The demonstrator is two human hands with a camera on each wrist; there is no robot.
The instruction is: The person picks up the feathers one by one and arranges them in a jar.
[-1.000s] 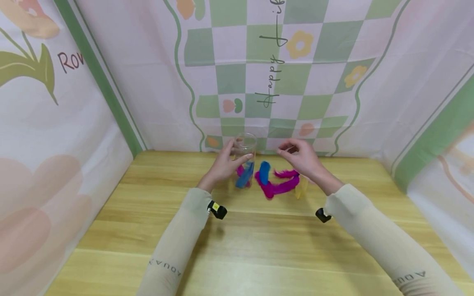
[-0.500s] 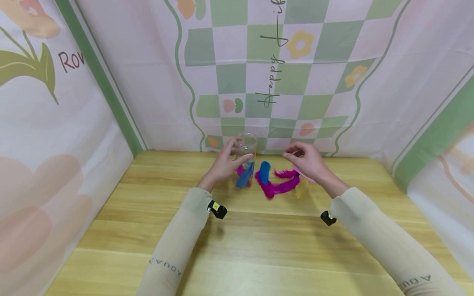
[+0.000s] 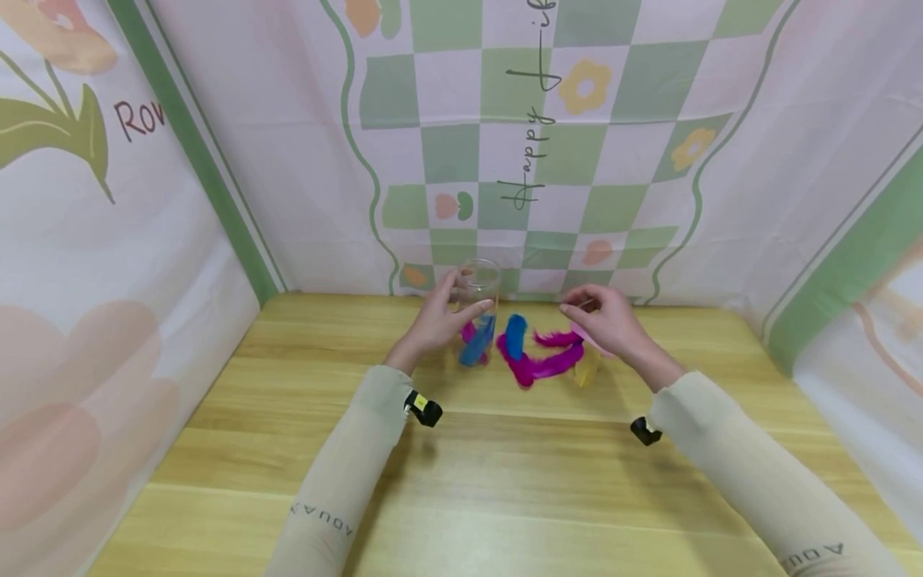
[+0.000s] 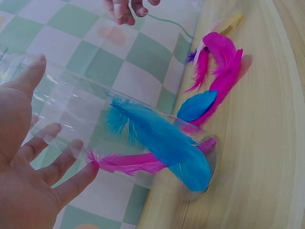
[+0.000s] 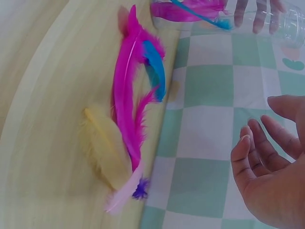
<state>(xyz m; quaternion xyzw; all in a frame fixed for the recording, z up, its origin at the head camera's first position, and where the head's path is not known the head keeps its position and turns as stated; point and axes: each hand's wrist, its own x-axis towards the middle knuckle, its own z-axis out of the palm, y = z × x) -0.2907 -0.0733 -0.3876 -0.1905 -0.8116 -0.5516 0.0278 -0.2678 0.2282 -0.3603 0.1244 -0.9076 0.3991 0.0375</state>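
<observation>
My left hand (image 3: 433, 328) holds a tall clear cylindrical cup (image 4: 78, 93) that stands upright on the table, thumb on one side and fingers round the other. Inside the cup lean a blue feather (image 4: 167, 143) and a magenta feather (image 4: 128, 163). My right hand (image 3: 611, 320) hovers to the right, above the loose feathers. Its fingers are loosely bent in the right wrist view, thumb apart from them, and nothing shows between them. Below it lie magenta feathers (image 5: 125, 95), a blue feather (image 5: 155, 74), a yellow feather (image 5: 107, 148), a pale pink feather (image 5: 125, 191) and a purple tuft (image 5: 141, 189).
The wooden table (image 3: 476, 497) runs back to a checked fabric backdrop (image 3: 562, 160) right behind the cup and feathers. Printed fabric walls stand at the left (image 3: 86, 320) and right (image 3: 865, 280).
My right hand has drifted a little to the right and toward me, still over the feathers. The left hand and the cup stay in place.
</observation>
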